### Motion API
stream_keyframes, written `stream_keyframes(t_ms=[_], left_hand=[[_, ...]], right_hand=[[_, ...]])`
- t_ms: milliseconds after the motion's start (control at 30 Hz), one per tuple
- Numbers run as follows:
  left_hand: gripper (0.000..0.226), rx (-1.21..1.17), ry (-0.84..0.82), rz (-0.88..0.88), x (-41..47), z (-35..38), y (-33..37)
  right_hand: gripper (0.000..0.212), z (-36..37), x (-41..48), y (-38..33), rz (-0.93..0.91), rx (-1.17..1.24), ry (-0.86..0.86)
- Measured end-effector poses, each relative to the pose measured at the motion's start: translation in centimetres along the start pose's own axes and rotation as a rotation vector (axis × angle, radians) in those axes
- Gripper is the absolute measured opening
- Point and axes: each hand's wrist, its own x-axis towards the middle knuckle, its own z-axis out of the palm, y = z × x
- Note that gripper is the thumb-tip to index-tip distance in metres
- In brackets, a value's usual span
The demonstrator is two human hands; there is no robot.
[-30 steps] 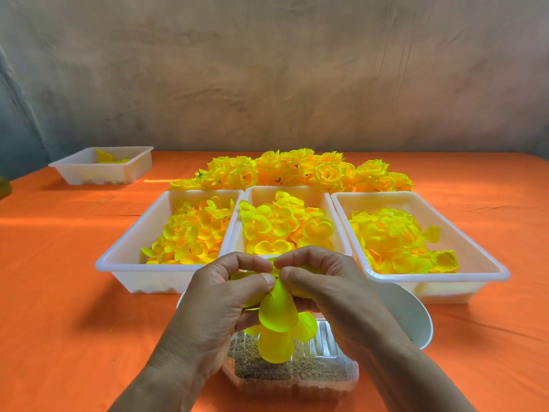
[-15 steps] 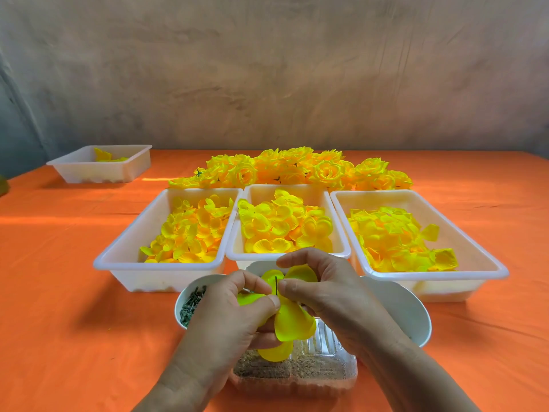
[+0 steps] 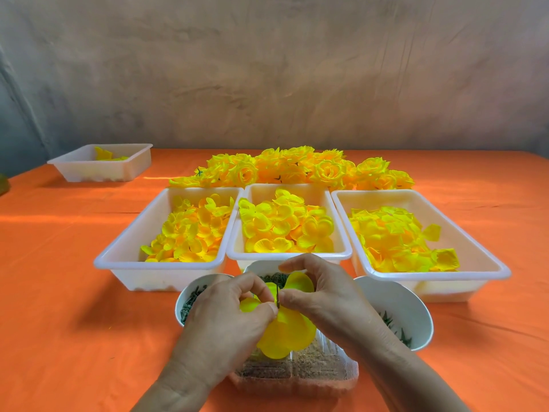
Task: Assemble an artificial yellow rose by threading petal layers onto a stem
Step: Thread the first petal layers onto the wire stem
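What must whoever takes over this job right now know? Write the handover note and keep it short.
Left hand: pinches the petal layer beside the stem.
Right hand: pinches the same layer from the other side.
Stem: its tip pokes up through the layer, above the clear box.
Done: at least one layer is on the stem; finished roses lie behind the trays.
Left: thread further layers from the trays; which comes next, cannot tell.

Four white trays [image 3: 127, 261], three white bowls [image 3: 411, 304], two hands [image 3: 225, 322]
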Motion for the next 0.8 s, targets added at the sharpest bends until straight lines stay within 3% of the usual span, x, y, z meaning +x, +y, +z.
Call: stream_keyframes(t_ms=[233, 467, 700, 800], left_hand=[[0.010, -0.345, -0.133, -0.155, 0.7, -0.3, -0.4], [0.018, -0.445, -0.169, -0.211, 0.7, -0.1, -0.9], [0.022, -0.401, -0.237, -0.230, 0.1, 0.0, -1.2], [0.023, -0.058, -0.059, -0.014, 0.4, 0.0, -1.8]], right_hand=[[0.035, 0.0, 0.1, 0.6, 0.016, -0.007, -0.013], [0.032, 0.1, 0.2, 1.1, 0.013, 0.014, -0.009], [0.027, 0.2, -0.1, 1.4, 0.024, 0.122, -0.032], [0.027, 0.3, -0.1, 1.4, 0.020, 0.159, -0.033]])
